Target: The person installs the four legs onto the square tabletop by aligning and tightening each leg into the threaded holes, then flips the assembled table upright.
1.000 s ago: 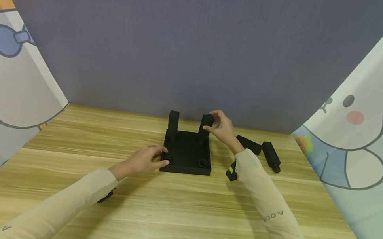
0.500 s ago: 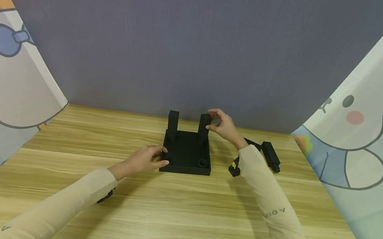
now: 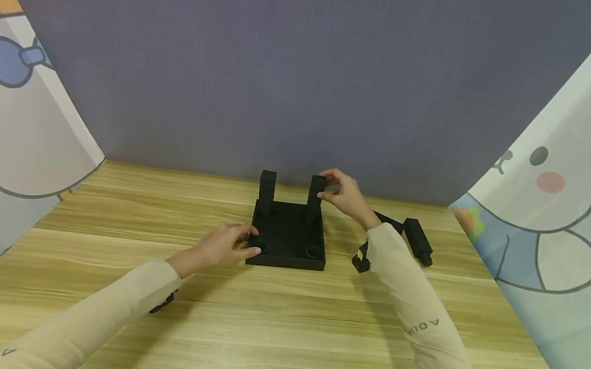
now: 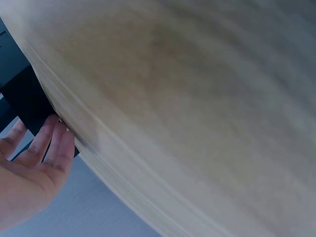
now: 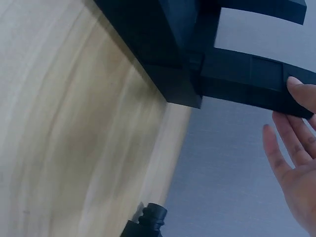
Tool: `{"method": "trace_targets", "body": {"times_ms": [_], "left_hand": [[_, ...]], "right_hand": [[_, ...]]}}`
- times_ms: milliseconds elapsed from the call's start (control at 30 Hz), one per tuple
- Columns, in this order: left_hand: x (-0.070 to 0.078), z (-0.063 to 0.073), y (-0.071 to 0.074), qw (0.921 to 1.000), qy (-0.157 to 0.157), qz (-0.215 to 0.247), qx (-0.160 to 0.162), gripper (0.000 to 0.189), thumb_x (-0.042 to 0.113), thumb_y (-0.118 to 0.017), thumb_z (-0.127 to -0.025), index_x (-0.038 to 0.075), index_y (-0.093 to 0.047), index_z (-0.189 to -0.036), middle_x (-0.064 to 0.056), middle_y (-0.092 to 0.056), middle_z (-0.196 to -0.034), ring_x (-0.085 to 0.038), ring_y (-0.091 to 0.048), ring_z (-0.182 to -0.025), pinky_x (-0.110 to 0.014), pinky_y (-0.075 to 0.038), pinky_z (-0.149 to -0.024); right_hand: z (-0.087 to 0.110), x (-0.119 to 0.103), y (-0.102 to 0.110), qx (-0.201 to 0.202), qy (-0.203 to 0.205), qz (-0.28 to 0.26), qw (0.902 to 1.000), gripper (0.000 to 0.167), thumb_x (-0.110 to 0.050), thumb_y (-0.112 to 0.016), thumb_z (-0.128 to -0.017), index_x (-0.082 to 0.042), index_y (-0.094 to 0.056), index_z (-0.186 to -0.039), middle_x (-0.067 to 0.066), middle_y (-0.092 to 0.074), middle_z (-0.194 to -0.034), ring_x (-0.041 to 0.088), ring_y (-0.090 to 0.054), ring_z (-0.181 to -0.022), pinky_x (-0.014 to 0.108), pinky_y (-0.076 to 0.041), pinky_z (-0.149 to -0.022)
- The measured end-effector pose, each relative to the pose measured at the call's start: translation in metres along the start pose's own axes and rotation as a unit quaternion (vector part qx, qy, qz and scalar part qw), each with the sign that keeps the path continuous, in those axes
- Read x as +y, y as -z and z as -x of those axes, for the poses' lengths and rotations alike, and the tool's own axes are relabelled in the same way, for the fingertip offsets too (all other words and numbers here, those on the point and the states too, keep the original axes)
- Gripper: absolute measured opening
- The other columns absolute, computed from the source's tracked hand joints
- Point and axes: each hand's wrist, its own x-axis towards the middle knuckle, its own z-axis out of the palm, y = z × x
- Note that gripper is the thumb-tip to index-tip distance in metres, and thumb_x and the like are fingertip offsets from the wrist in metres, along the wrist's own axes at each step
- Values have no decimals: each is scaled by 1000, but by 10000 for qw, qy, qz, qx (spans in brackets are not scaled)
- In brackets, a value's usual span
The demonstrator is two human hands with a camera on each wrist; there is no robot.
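A square black base [image 3: 289, 233] lies on the table, with raised edges and round sockets at its two front corners. Two square black posts rise from its back corners: a left post [image 3: 267, 187] and a right post [image 3: 315, 196]. My right hand [image 3: 349, 198] pinches the right post near its top, thumb in front and fingers behind; the right wrist view also shows this post [image 5: 242, 79] between thumb and fingers. At the base's front left corner, my left hand [image 3: 221, 244] holds the edge, its fingers [image 4: 61, 148] against the side wall in the left wrist view.
Two loose black posts lie on the wooden table right of the base: one post [image 3: 417, 241] with a threaded end, another post [image 3: 389, 222] partly behind my right forearm. A grey panel [image 3: 309, 75] stands along the table's back edge. Printed cartoon sheets [image 3: 565, 199] flank both sides.
The right post, leaning slightly right a second ago, now stands more upright. My right hand has shifted its grip a little on it. My left hand stays in place.
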Motion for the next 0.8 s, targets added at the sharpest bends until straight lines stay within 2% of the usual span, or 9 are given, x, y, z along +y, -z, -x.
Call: {"method": "trace_targets", "body": {"times_ms": [200, 333, 500, 800], "left_hand": [[1, 0, 1, 10000, -38, 31, 26, 45, 41, -59, -87, 10, -56, -119, -12, -64, -108, -22, -61, -95, -38, -51, -79], [1, 0, 1, 10000, -69, 28, 50, 45, 41, -60, -87, 10, -56, -119, -12, -64, -107, -22, -61, -93, -38, -51, -78], [0, 0, 0, 10000, -62, -9, 45, 44, 41, -60, -87, 11, -56, -118, -10, -64, -105, -20, -61, -90, -36, -51, -76], [-2, 0, 0, 10000, -66, 10, 28, 44, 41, -60, -87, 11, -56, -118, -10, -64, -105, -19, -61, -89, -35, -51, -76]], "right_hand": [[3, 5, -7, 498, -64, 180, 9986, 43, -18, -72, -79, -5, -52, -115, 14, -60, -105, 32, -60, -97, 38, -51, -69], [4, 7, -8, 569, -103, 120, 9983, 46, -19, -73, -78, -5, -51, -116, 15, -60, -104, 31, -60, -95, 37, -51, -69], [4, 5, -5, 347, -12, 90, 9994, 48, -17, -72, -79, -5, -50, -119, 15, -57, -109, 30, -58, -98, 38, -51, -72], [-1, 2, 4, -364, 68, 2, 9993, 53, -11, -67, -83, -5, -44, -130, 13, -46, -133, 29, -50, -108, 43, -48, -82]]}}
